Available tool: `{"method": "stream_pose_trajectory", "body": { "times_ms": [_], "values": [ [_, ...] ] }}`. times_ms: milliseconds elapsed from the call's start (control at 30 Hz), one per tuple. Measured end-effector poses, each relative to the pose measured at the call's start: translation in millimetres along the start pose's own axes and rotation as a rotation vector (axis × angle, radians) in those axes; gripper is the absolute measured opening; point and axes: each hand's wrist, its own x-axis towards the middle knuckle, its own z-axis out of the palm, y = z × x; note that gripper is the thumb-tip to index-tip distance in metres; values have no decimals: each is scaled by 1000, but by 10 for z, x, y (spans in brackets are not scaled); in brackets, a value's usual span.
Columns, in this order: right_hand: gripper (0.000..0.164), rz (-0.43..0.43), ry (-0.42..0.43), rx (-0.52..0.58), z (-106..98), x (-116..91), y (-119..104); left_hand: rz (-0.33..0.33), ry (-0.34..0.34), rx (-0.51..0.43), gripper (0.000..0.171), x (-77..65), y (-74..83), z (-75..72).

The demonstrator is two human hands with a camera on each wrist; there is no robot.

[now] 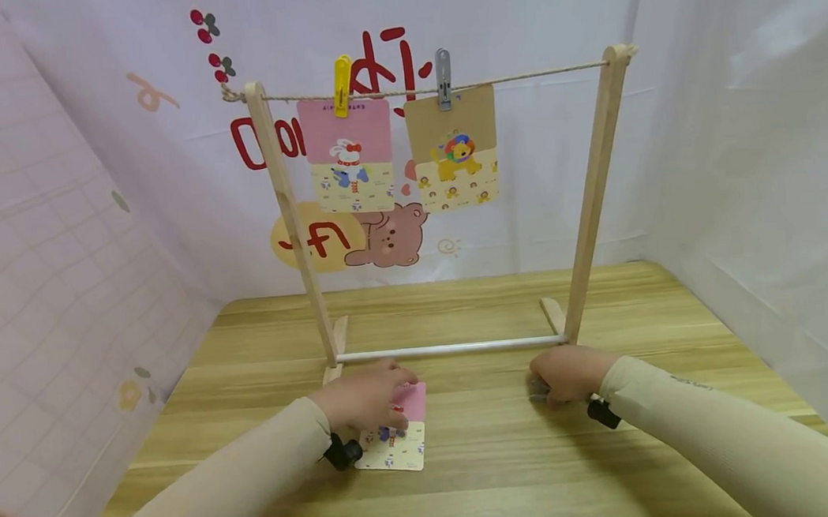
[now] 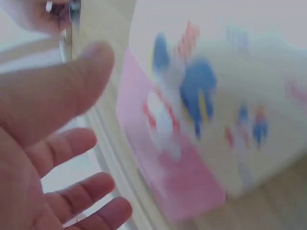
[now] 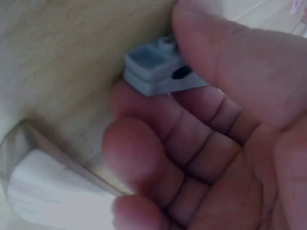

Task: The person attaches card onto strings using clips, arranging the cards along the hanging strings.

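Pale wood-grain worktop (image 1: 484, 475) carries a wooden frame (image 1: 595, 176). A sideways brush from the left hand (image 1: 366, 398) could skid or bend the thin-looking pink-and-cream rabbit card (image 1: 397, 453); a loose pinch could let the grey plastic clothespin (image 3: 158, 72) twist. The card lies beneath the left hand's spread, ungripping fingers (image 2: 79, 194); the right hand (image 1: 570, 371) pinches the clothespin between thumb and curled fingers.

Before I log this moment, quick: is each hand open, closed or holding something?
Left hand: open, over the pink-and-cream rabbit card.
Right hand: holding a gray clothespin between thumb and fingers.
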Motion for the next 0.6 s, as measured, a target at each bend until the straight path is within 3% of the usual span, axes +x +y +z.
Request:
{"method": "stream_pose_trajectory", "body": {
  "times_ms": [133,233,600],
  "values": [
    [29,-9,22,29,2,-5,13,-13,27,26,73,31,-126,-25],
    [31,-8,36,38,-8,-7,-8,-49,0,17,78,27,-178,-24],
    [23,-105,121,-43,34,45,-87,-48,31,43,72,3,-200,26]
  ]
}}
